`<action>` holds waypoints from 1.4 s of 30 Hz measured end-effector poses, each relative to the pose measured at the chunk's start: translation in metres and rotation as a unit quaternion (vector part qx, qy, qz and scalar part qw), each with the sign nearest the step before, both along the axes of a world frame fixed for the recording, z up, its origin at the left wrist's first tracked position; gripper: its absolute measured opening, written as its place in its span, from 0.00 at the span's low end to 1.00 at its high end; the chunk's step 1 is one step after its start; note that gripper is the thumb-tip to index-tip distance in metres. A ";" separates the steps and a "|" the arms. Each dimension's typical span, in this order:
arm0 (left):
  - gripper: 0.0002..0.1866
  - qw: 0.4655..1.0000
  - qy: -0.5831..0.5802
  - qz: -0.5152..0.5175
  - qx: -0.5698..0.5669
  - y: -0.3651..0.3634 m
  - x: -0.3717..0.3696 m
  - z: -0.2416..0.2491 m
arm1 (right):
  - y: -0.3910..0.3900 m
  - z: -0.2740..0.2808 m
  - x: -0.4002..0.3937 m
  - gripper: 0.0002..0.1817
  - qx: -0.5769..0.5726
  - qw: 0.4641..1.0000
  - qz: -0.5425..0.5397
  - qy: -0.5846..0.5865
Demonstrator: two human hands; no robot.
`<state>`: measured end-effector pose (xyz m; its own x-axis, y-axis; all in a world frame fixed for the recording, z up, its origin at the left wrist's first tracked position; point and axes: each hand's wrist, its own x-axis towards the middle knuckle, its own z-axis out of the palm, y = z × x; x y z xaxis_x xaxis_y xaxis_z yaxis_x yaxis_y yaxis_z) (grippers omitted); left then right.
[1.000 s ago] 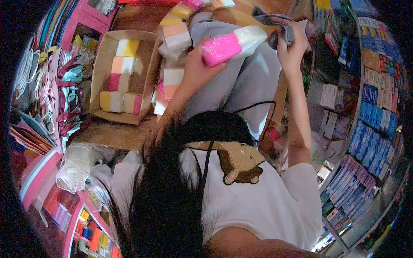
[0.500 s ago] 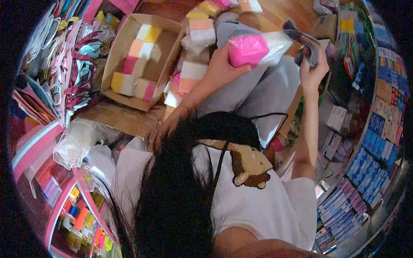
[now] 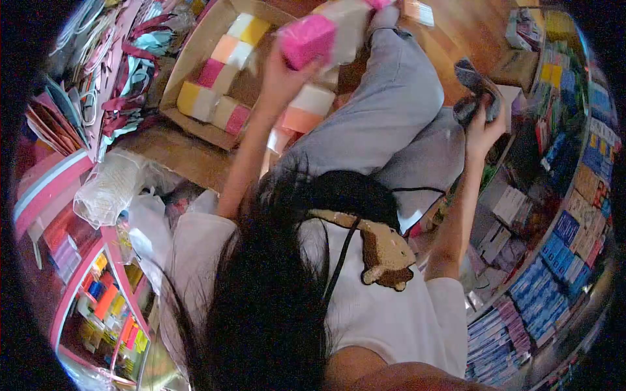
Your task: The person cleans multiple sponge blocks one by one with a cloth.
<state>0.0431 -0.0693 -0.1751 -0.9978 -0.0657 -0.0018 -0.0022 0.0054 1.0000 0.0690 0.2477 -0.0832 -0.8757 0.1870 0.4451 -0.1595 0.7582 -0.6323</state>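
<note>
My left hand [image 3: 287, 81] is closed round a wrapped pink and white block [image 3: 309, 42], raised at the right rim of an open cardboard box [image 3: 171, 98]. Inside the box lie wrapped blocks [image 3: 225, 68] in yellow, orange, pink, white and tan. Near the shelves on the right, my right hand [image 3: 484, 127] grips a dark grey cloth [image 3: 476, 88]. More wrapped blocks [image 3: 304, 111] lie between the box and my grey-trousered leg.
Paper bags with ribbons [image 3: 134, 78] stand at the left. Below them are a clear plastic roll [image 3: 107, 192] and a pink-edged shelf [image 3: 62, 189]. Stacked blue and white packets [image 3: 521, 313] line the curved shelf at the right.
My left hand has moved left with the pink and white block, from above my legs to the box's edge. My right hand still holds the cloth, slightly further right. The view has shifted.
</note>
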 end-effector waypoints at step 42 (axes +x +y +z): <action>0.61 0.654 -0.460 0.375 -0.470 -0.190 0.022 -0.228 | -0.087 -0.064 -0.012 0.14 -0.156 0.984 0.025 -0.082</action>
